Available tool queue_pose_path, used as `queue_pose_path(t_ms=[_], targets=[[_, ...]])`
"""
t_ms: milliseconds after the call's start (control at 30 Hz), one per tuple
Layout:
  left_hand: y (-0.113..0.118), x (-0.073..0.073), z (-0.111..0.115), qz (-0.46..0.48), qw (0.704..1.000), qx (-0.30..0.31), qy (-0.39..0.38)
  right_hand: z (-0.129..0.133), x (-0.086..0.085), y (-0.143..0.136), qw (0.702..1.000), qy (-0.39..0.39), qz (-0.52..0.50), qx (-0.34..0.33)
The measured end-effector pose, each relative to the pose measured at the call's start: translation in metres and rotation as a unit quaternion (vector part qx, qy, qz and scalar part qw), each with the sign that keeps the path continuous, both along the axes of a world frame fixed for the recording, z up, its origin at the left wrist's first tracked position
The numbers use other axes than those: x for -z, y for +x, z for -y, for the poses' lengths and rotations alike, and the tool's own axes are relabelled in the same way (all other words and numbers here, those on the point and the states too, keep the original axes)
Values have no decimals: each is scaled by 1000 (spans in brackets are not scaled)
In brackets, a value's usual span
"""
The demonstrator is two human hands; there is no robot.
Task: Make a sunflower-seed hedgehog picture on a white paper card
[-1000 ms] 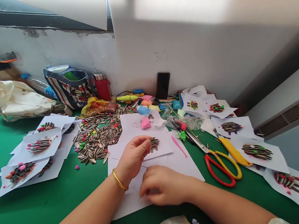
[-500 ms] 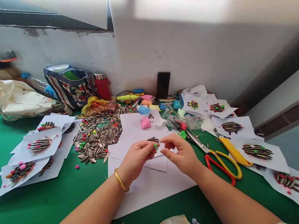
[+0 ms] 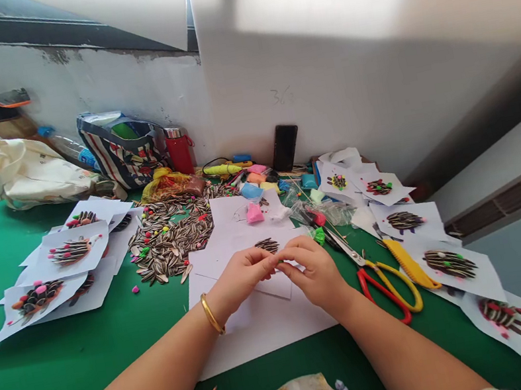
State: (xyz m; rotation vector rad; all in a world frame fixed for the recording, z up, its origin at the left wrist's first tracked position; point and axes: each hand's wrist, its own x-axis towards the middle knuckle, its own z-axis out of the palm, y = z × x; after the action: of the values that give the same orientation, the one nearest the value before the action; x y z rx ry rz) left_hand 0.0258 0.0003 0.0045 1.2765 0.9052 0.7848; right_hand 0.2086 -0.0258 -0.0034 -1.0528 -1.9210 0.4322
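Note:
My left hand (image 3: 245,277), with a gold bangle at the wrist, is closed in a pinch. Its fingertips meet those of my right hand (image 3: 315,273), also pinched, over the white paper. Between them is a small bit of green modelling clay, now almost wholly covered by the fingers. Just behind the hands, striped sunflower seeds (image 3: 266,246) lie grouped on a sheet of paper (image 3: 220,253). A pink lump of clay (image 3: 254,212) sits on the paper farther back. Right of my right hand is a green lump of clay (image 3: 319,236).
Loose sunflower seeds (image 3: 164,249) are heaped at left centre. Scissors (image 3: 382,284) and a yellow comb-like tool (image 3: 408,263) lie to the right. Seed pictures on paper (image 3: 73,250) are stacked on both sides. A phone (image 3: 285,147) and a red flask (image 3: 179,152) stand by the wall.
My right hand has moved left and its fingertips have closed against those of my left hand. The green clay, visible before, is now mostly hidden.

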Motion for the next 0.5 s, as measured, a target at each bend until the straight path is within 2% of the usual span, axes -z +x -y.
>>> queue_pose_path(t_ms=[167,500], targets=[[0,-1,-1,-17,999,-20,25,-2,-2,-1,1000,11,23,-3],[0,4,-2,-26,999,-6,26,-2,-1,-2,999,30,33,9]])
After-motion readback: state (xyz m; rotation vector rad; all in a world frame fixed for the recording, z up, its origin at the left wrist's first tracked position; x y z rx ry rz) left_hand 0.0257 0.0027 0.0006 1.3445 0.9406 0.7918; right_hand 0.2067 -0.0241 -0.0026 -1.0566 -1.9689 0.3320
